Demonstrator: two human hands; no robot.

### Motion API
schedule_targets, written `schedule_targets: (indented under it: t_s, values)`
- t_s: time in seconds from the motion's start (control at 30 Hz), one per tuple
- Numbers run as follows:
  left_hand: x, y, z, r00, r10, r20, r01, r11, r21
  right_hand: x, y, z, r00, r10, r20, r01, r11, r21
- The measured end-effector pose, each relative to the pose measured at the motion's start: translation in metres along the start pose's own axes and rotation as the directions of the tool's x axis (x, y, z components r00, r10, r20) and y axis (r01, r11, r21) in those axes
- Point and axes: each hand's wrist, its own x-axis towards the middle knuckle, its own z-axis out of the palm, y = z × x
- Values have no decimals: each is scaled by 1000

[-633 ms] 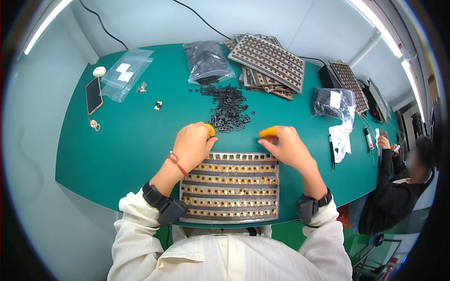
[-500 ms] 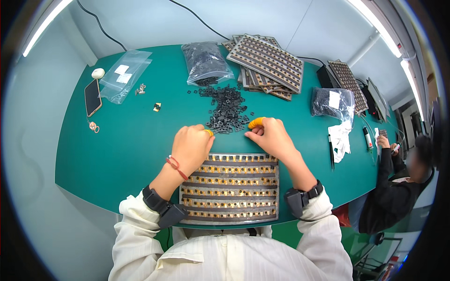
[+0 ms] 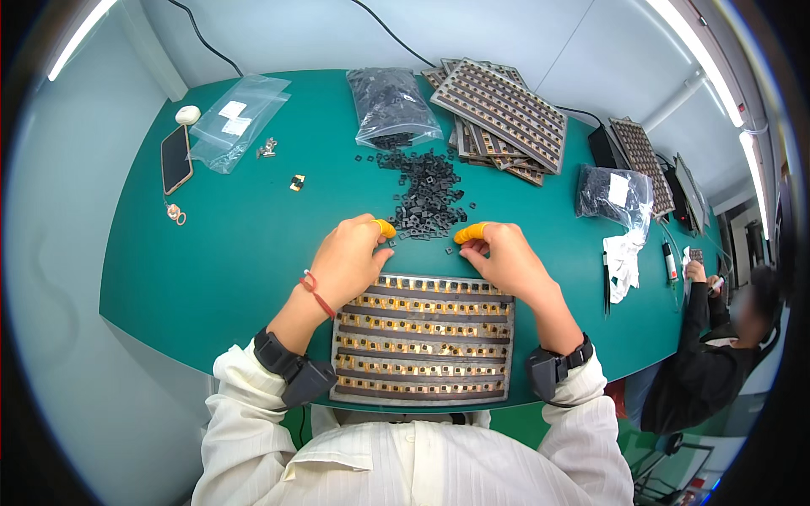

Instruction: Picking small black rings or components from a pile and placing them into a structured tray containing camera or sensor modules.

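Observation:
A grey tray (image 3: 422,340) with rows of small gold-and-black parts lies in front of me near the table edge. Beyond it spreads a pile of small black square pieces (image 3: 424,198). My left hand (image 3: 354,250) is at the pile's near left edge, its yellow-covered index finger and thumb apart beside a loose black piece. On the other side, my right hand (image 3: 504,260) has its yellow-covered index finger and thumb close together, fingers curled. Whether a piece is in that pinch is too small to tell. One loose black piece (image 3: 449,250) lies next to it.
Behind the pile lies a clear bag of black pieces (image 3: 392,105), with stacked trays (image 3: 504,114) right of it. A phone (image 3: 176,160) and plastic bags (image 3: 232,126) lie far left. To the right are another bag (image 3: 609,194), white cloth (image 3: 623,266), tweezers (image 3: 606,282) and a person (image 3: 704,371).
The view has shifted, so the table things appear farther right. My left index finger and thumb have spread apart. My right hand stays by the pile, with a loose piece now showing beside it.

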Motion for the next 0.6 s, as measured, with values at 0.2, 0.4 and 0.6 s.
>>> schedule_targets:
  t_s: [0.2,0.4,0.6]
  values:
    - [1,3,7,996,56,-63,-43,979,201,-4,5,-9,993,107,-54,-105,994,35]
    - [4,5,13,993,76,-92,-53,972,230,-1,-8,4,998,56,-31,-55,998,35]
    - [-4,2,-11,996,81,-32,-80,996,29,5,-10,23,994,85,-66,-87,996,-28]
